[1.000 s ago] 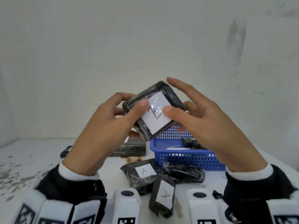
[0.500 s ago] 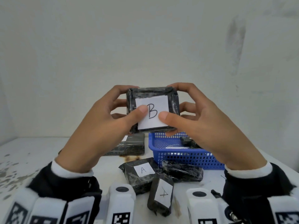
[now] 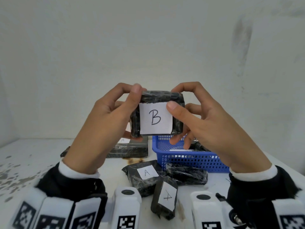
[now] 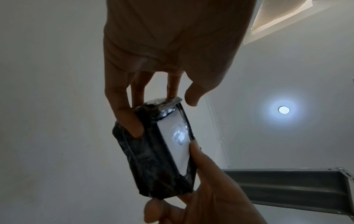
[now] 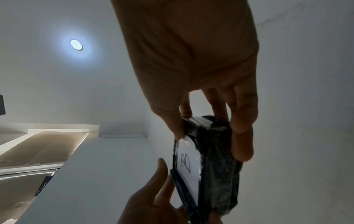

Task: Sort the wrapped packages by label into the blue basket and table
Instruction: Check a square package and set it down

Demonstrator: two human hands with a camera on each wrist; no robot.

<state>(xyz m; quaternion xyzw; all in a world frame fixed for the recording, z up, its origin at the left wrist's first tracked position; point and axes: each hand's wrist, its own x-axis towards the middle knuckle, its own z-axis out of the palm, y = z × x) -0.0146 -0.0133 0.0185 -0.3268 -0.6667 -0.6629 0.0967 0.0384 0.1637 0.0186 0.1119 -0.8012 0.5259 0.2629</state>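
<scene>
Both hands, left (image 3: pixel 105 123) and right (image 3: pixel 208 126), pinch the B package (image 3: pixel 156 114) by its edges; it looks stiff, light, with slippery film.

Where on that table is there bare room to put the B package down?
Bare tabletop lies on the left, bordered by the wall and the flat A package. It is crowded in the near middle, where three packages cluster against the blue basket. The basket's near-left floor looks free too.
</scene>
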